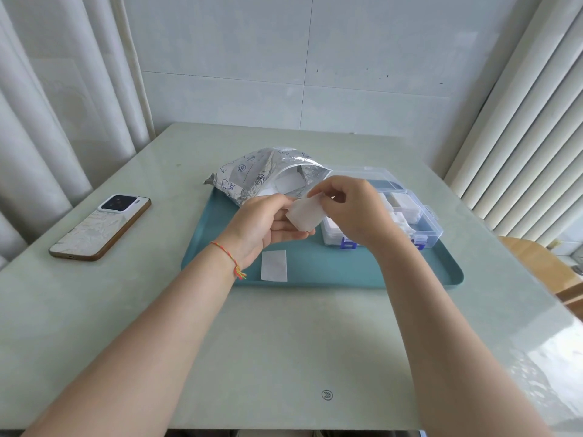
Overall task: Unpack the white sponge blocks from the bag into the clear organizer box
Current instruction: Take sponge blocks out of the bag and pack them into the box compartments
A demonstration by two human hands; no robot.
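Note:
A white sponge block (305,213) is held above the teal tray (347,272), between both hands. My left hand (268,222) cradles it from below with fingers curled under it. My right hand (350,206) pinches its top edge. Behind them lies the silver foil bag (255,175), its mouth open toward me with white pieces showing inside. The clear organizer box (422,222) sits open at the tray's right, partly hidden by my right hand, with white blocks in its compartments. A flat white piece (273,265) lies on the tray near my left wrist.
A phone (101,227) lies face down on the pale green table (284,342) at the left. Curtains hang at the left, a ribbed white panel at the right. A wooden chair (542,263) stands past the table's right edge.

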